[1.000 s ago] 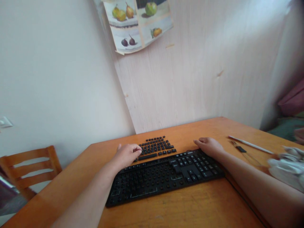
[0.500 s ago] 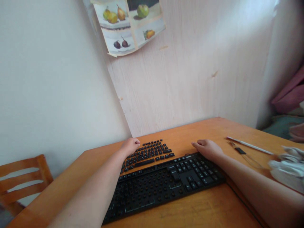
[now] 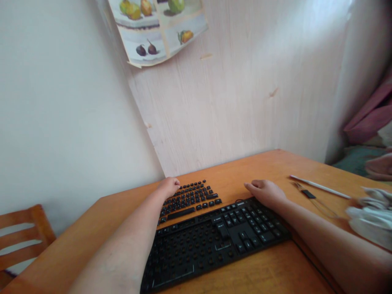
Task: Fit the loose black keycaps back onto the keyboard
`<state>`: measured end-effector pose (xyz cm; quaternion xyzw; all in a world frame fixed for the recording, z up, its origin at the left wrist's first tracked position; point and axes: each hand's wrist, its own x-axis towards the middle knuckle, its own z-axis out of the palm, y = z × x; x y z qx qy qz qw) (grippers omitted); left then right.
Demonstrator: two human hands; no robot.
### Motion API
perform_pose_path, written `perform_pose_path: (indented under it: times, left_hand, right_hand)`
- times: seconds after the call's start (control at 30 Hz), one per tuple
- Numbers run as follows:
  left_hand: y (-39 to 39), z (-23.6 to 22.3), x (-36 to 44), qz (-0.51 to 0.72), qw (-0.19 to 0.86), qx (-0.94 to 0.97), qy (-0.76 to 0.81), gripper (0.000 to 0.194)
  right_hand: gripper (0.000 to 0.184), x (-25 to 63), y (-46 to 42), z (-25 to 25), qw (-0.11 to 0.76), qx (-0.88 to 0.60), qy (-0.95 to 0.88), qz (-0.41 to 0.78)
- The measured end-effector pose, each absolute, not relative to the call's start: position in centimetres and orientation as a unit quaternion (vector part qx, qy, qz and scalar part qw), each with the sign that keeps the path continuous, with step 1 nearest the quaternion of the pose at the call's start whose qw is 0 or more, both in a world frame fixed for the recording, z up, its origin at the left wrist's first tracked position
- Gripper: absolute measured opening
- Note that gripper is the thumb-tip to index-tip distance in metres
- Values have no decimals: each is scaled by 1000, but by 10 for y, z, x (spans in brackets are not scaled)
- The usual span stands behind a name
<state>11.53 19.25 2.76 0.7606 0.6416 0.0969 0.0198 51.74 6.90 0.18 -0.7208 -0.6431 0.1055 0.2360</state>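
Note:
A black keyboard (image 3: 196, 245) lies at a slant on the table, its main block bare of caps and its number pad still capped. Behind it, loose black keycaps (image 3: 192, 196) are laid out in rows with a long spacebar cap (image 3: 181, 213). My left hand (image 3: 169, 187) is over the far left of these rows, thumb and finger pinched together at the back row; what is between them is too small to make out. At the keyboard's far right corner rests my right hand (image 3: 267, 192), fingers loosely curled and thumb pointing left, with nothing seen in it.
On the wooden table (image 3: 245, 171), a white stick-like pen (image 3: 320, 187), a small black piece with thin wires (image 3: 308, 194) and a crumpled pale cloth or bag (image 3: 370, 216) lie to the right. A chair (image 3: 26, 234) stands left. Another person's hand (image 3: 379, 166) shows at right.
My left hand has moved from the near keycap rows to the back left of the layout, fingers pinched. My right hand has stayed at the keyboard's corner. The view has turned slightly right.

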Motion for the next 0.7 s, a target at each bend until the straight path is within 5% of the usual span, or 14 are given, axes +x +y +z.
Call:
perform_pose_path:
  times: [0.7]
  left_hand:
    - [197,28,123,73,15,764,641,10]
  right_hand:
    - [52,517,68,4,233,-722,-642,111]
